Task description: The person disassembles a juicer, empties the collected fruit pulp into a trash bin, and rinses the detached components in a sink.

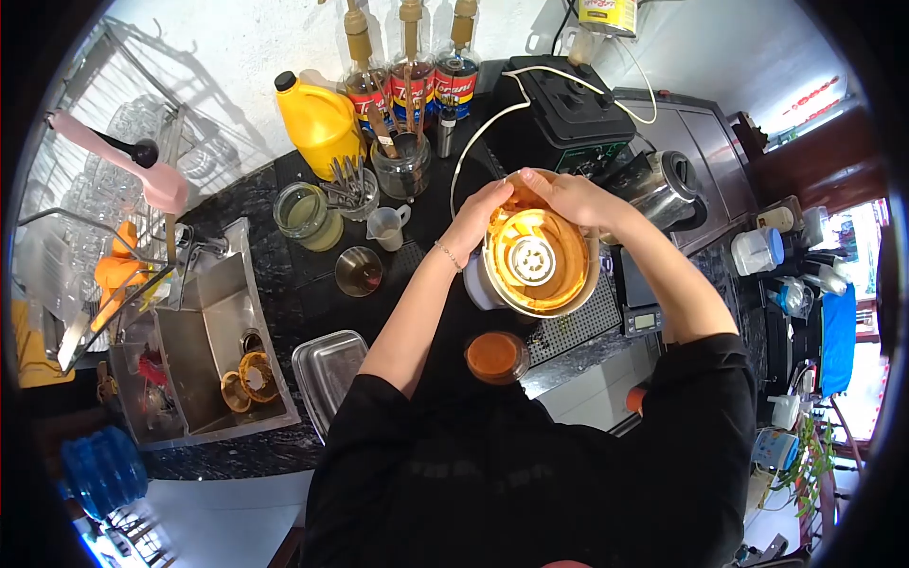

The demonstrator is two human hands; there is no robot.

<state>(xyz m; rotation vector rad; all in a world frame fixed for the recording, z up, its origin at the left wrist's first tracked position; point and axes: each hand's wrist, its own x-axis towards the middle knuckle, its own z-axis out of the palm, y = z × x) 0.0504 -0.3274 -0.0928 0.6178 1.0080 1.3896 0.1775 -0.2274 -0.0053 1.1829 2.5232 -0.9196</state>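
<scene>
As the left hand (481, 218) and right hand (575, 200), half curled, hold the back of the bowl (572, 271), it sits near the cup (492, 358) and seems to need a steady, even grip

Round vessel (570, 275), orange-gold inside, pale rim, slotted disc (532, 260) at its centre, mouth up, above dark countertop (311, 320)

"Torani" can be read on the red labels (455, 86) of the bottles (457, 66)
</scene>
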